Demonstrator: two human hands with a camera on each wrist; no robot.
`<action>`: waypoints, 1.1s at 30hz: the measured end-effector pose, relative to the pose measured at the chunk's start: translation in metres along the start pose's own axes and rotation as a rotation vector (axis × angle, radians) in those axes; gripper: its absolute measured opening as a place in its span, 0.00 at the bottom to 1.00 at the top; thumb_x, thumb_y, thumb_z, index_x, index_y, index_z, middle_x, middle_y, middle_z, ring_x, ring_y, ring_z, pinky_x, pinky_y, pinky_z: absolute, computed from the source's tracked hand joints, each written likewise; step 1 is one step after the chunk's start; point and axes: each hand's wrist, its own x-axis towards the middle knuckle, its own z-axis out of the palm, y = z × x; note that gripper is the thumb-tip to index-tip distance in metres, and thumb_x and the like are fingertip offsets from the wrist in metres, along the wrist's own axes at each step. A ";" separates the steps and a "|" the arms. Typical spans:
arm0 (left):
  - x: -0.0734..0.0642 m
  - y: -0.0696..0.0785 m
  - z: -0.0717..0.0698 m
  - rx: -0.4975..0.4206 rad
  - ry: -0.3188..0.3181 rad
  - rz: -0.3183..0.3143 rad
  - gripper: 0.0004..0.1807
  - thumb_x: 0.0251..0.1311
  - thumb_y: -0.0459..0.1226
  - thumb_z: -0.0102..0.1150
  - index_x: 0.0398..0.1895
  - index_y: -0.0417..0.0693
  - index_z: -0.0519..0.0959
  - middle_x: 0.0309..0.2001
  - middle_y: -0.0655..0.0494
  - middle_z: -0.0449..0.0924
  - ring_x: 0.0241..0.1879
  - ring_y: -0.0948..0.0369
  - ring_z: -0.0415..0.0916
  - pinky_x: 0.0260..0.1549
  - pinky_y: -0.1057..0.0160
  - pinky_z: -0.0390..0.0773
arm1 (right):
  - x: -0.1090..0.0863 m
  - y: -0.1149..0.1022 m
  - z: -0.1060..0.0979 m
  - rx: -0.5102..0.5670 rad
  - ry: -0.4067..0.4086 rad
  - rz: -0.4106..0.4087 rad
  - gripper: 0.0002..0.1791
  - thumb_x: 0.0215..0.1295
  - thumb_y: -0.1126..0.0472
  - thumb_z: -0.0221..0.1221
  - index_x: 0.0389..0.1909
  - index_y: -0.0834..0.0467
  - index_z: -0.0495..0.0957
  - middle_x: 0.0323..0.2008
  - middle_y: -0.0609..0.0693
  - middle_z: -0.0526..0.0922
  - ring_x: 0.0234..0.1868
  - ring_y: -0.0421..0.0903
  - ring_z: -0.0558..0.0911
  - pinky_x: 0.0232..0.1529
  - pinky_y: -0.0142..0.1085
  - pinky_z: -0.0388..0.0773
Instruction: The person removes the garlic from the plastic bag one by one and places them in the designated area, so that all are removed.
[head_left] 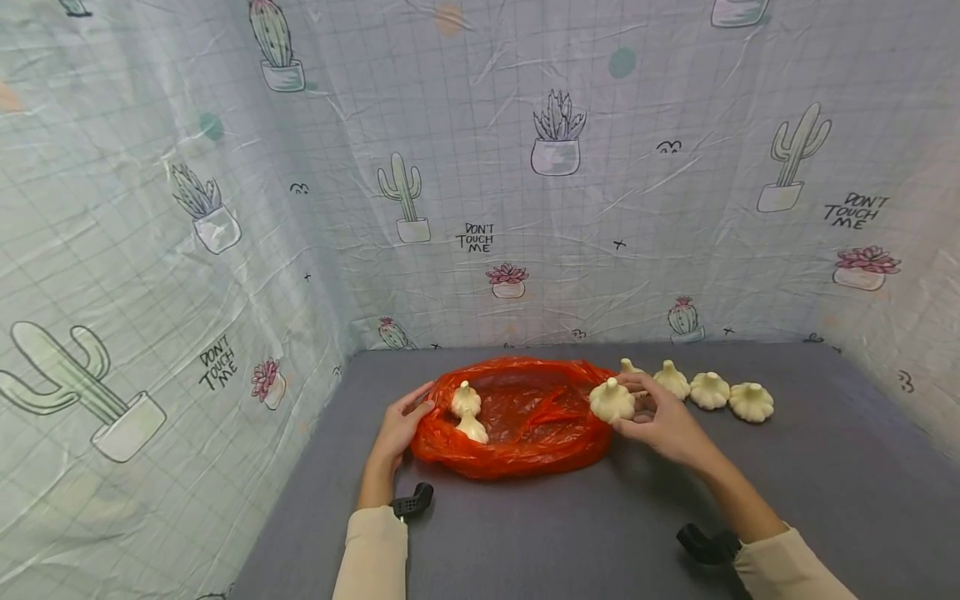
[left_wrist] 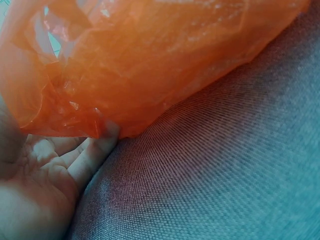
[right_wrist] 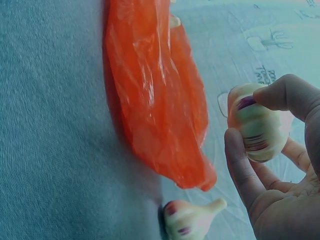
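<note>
A red plastic bag [head_left: 517, 460] lies spread open on the table, its rim rolled into a wide oval. Inside, at its left end, sit two garlic bulbs [head_left: 472, 427]. My left hand [head_left: 395, 429] holds the bag's left edge, with fingers under the plastic [left_wrist: 145, 65] in the left wrist view. My right hand [head_left: 667, 425] grips another garlic bulb [head_left: 611, 402] between thumb and fingers, at the bag's right rim in the head view. In the right wrist view this bulb [right_wrist: 260, 125] shows purple streaks and is up beside the bag.
Several more garlic bulbs [head_left: 708, 391] stand in a row on the grey table [head_left: 540, 533], right of the bag; one [head_left: 628, 365] is partly hidden behind my right hand. A cactus-printed sheet [head_left: 480, 167] encloses the table at the back and sides.
</note>
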 end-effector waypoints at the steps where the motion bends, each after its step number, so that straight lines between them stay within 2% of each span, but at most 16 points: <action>1: 0.000 0.000 0.000 0.001 0.002 0.000 0.23 0.71 0.40 0.60 0.69 0.59 0.78 0.69 0.47 0.75 0.67 0.51 0.74 0.66 0.46 0.74 | 0.000 0.000 -0.001 -0.002 0.004 0.000 0.33 0.61 0.65 0.71 0.66 0.60 0.70 0.61 0.68 0.72 0.44 0.49 0.81 0.41 0.30 0.82; 13: 0.002 -0.001 -0.001 0.000 0.010 -0.003 0.23 0.71 0.40 0.60 0.68 0.60 0.78 0.69 0.48 0.76 0.67 0.50 0.74 0.66 0.46 0.74 | 0.001 0.001 -0.019 -0.015 0.014 0.041 0.37 0.62 0.65 0.70 0.71 0.63 0.66 0.65 0.70 0.69 0.49 0.54 0.81 0.40 0.29 0.81; 19: 0.002 -0.002 0.000 -0.008 0.010 -0.005 0.23 0.71 0.39 0.61 0.68 0.59 0.78 0.69 0.47 0.75 0.68 0.50 0.73 0.67 0.46 0.73 | 0.000 0.009 -0.028 -0.052 0.019 0.087 0.37 0.64 0.61 0.69 0.71 0.62 0.64 0.66 0.70 0.68 0.52 0.57 0.79 0.41 0.28 0.80; 27: 0.000 -0.001 0.000 -0.006 0.002 -0.002 0.23 0.72 0.40 0.60 0.69 0.59 0.78 0.69 0.48 0.75 0.68 0.51 0.73 0.67 0.46 0.73 | -0.002 0.016 -0.036 -0.112 0.017 0.135 0.36 0.65 0.58 0.69 0.70 0.60 0.64 0.67 0.72 0.66 0.56 0.65 0.79 0.42 0.36 0.80; 33: 0.000 -0.001 0.000 -0.003 0.004 -0.005 0.23 0.72 0.39 0.59 0.69 0.59 0.78 0.69 0.48 0.75 0.68 0.51 0.73 0.67 0.46 0.74 | -0.001 0.025 -0.039 -0.125 0.005 0.135 0.34 0.65 0.59 0.68 0.69 0.61 0.65 0.68 0.73 0.66 0.58 0.68 0.78 0.45 0.43 0.79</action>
